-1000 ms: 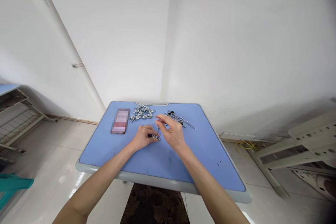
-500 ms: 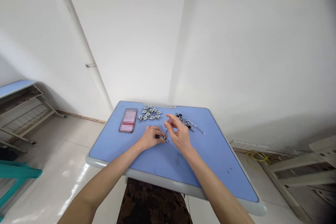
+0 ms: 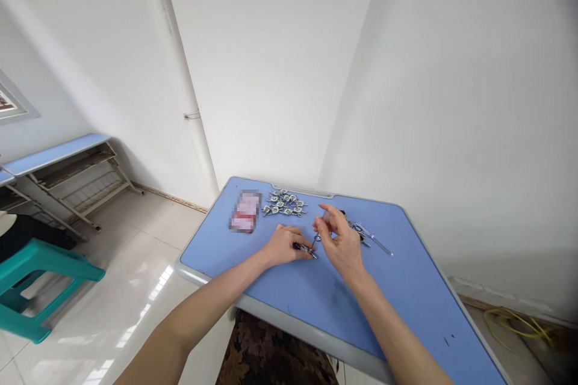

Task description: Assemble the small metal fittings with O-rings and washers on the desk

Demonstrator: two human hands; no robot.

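My left hand (image 3: 286, 245) rests on the blue desk top, its fingers closed around a small metal fitting (image 3: 307, 249) with a dark end. Close on its right, my right hand (image 3: 341, 243) pinches the pale, see-through handle of what looks like a small screwdriver (image 3: 315, 239). Its thin shaft slants down to the fitting; the tip is too small to make out. Behind my left hand lies a pile of silvery metal fittings (image 3: 285, 202) with round middles and thin prongs. Dark-centred fittings (image 3: 360, 230) lie partly hidden behind my right hand.
A phone (image 3: 245, 212) with a blurred screen lies at the desk's (image 3: 280, 295) left. A thin clear rod-like tool (image 3: 378, 239) lies right of my right hand. A teal stool (image 3: 45, 283) and another desk (image 3: 58, 153) stand left. Yellow cable (image 3: 519, 325) lies on the floor at right.
The camera view has turned left, so the desk and hands appear farther right and slightly lower. Both hands keep their hold on the fitting and the screwdriver.
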